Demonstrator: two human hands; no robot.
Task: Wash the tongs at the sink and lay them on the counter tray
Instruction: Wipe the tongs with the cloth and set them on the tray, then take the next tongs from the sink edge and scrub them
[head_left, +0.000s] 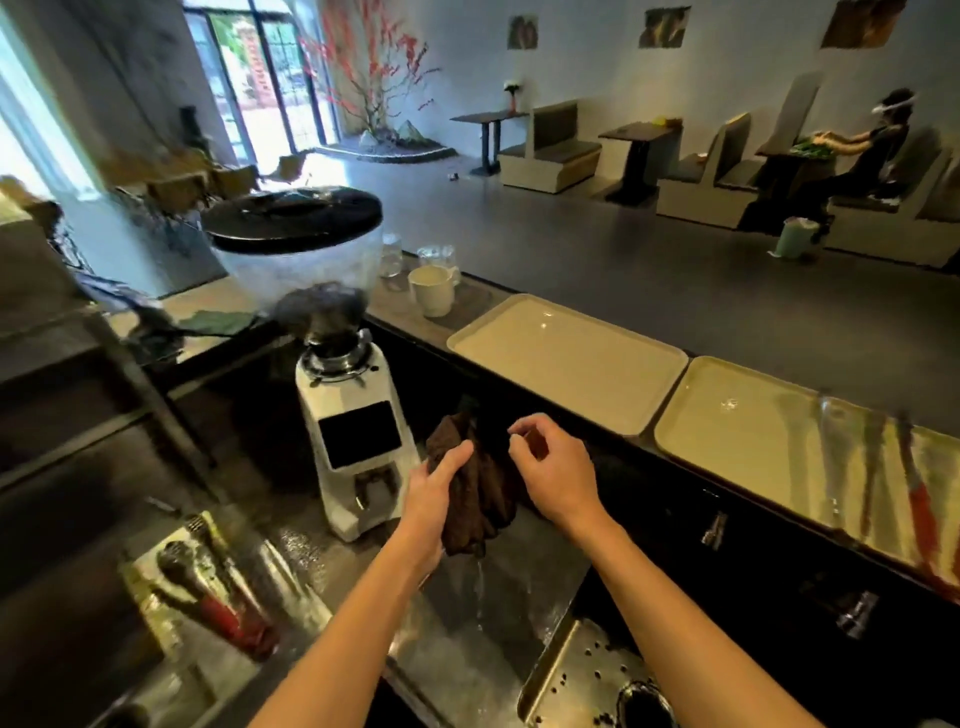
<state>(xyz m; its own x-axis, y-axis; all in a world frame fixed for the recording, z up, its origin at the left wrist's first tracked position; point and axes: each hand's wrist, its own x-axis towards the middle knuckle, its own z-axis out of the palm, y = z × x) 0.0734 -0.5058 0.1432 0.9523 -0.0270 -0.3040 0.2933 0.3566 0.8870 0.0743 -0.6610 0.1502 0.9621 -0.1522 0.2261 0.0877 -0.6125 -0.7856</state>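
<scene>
At six o'clock the sink sits nearest, a thin stream of water falling into it, with a perforated metal tray at five o'clock. Above it hangs a brown cloth. The left hand presses against the cloth's left side with straight fingers held close together. The right hand hovers just beside the cloth, fingers curled, thumb and forefinger nearly meeting; whether they pinch anything I cannot tell. At eight o'clock, red-handled utensils lie in a small tray. A white coffee grinder stands at eleven o'clock. At three o'clock, blurred red-handled tongs lie on the counter tray, beside a second tray. Farther off stands a white cup, and a seated person at one o'clock.
</scene>
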